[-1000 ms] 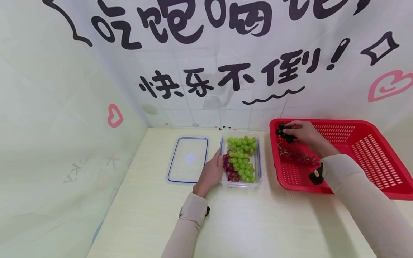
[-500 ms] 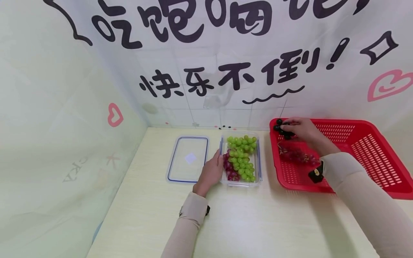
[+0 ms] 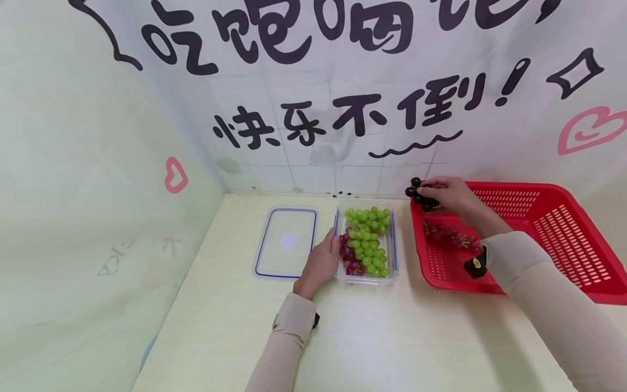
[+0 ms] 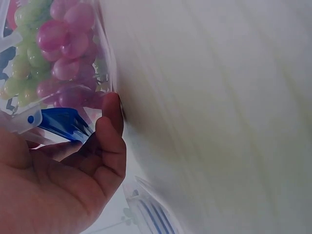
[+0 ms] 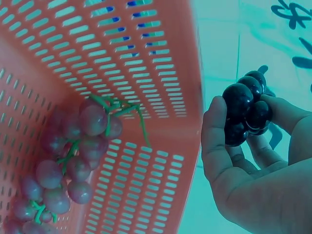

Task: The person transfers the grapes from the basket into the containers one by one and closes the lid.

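Observation:
My right hand (image 3: 453, 195) pinches a small bunch of black grapes (image 3: 422, 199) at the upper left corner of the red basket (image 3: 419, 256). In the right wrist view the black grapes (image 5: 238, 101) sit between thumb and fingers, level with the basket's rim. A bunch of red grapes (image 5: 78, 151) lies inside the basket. My left hand (image 3: 321, 261) holds the left side of a clear plastic container (image 3: 364, 281), its curled fingers by the blue latch (image 4: 66, 123). Inside the container are green grapes (image 3: 367, 247) and dark red grapes (image 3: 349, 256).
Left of the container a clear lid (image 3: 289, 228) with a blue seal lies flat on the pale wooden table (image 3: 362, 337). Behind the table hangs a white sheet (image 3: 303, 169) with black lettering. Another sheet (image 3: 108, 218) borders the left side.
My right hand has lifted the black grapes up and leftward, from inside the basket to its left rim. The left hand and container have stayed in place.

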{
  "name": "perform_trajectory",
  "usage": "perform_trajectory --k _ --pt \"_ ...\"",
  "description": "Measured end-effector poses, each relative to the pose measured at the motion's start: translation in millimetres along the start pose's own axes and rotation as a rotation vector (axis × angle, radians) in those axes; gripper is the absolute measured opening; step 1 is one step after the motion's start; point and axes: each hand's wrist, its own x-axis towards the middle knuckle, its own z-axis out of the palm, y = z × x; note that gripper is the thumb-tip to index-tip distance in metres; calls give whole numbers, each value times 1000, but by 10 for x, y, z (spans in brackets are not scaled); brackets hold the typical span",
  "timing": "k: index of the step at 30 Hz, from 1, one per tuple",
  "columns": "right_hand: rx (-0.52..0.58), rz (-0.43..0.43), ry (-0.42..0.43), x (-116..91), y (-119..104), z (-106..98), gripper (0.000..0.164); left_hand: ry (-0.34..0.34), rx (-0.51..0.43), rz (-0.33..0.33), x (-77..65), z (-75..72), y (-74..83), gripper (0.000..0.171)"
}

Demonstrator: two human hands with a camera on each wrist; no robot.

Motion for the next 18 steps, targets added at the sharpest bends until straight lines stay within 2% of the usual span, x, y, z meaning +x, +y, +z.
perform_trajectory --k 18 --pt "48 -13 -51 -119 -160 340 44 -16 4 20 -73 -44 -52 55"
